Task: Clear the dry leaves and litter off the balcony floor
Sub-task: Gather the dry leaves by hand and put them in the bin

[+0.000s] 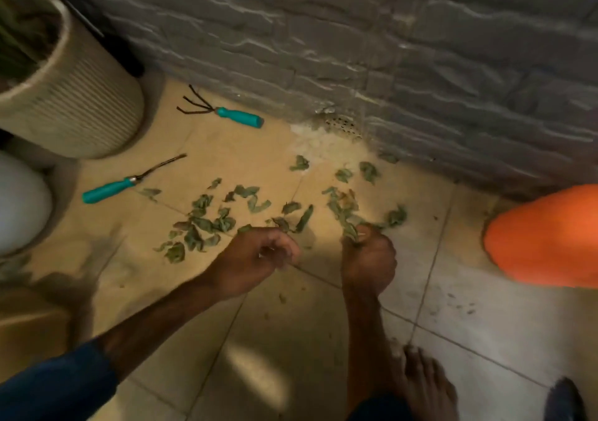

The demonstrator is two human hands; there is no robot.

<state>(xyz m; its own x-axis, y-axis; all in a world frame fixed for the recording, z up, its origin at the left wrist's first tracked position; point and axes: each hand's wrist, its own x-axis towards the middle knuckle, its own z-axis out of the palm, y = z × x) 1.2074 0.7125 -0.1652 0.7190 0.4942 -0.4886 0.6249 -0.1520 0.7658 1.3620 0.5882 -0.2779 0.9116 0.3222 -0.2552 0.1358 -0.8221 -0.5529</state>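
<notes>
Several dry green leaves (207,223) lie scattered over the tan floor tiles (265,323) in front of the grey stone wall. My right hand (369,259) grips a bunch of leaves (348,223) that stick out above its curled fingers. My left hand (255,259) hovers just left of it with fingers curled, at the near edge of the leaf patch; whether it pinches a leaf is hidden by blur.
Two teal-handled garden tools lie on the floor: a hand rake (223,113) near the wall and a fork (126,184). A ribbed beige planter (81,106) stands at left, a white pot (19,200) below it. An orange object (547,239) sits right. A floor drain (343,124) meets the wall. My bare foot (424,385) stands near.
</notes>
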